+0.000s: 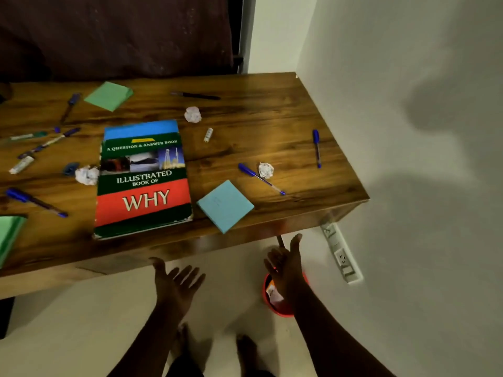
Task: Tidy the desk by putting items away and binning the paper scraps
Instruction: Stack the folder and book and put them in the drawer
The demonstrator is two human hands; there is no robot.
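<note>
Little of the tidying looks done. Three paper scraps lie on the desk (272, 118): one far scrap (192, 114) past the book (143, 180), a left scrap (87, 174) touching the book's left edge, and a right scrap (266, 170) just beside a blue pen (261, 178). More pens are scattered about: one at the right edge (316, 148), a dark one (196, 95) at the far side, and several in a loose cluster on the left (35, 201). A blue pad (225, 205) sits at the near edge, right of the book, and a green pad (109, 96) lies far left. A small tube (208, 135) lies near the far scrap.

The red bin (281, 312) stands on the floor below the desk's near right corner. Something orange and white lies inside; whether it is scrap paper I cannot tell.

Both hands are off the desk, below its near edge. The left hand (174, 284) is open, fingers spread, holding nothing. The right hand (285, 265) hangs over the bin, fingers relaxed and thumb raised, with nothing visible in it.

What is left, by my reading, is nearly everything: three scraps to bin, and the pens, pads and book to put away.
</note>
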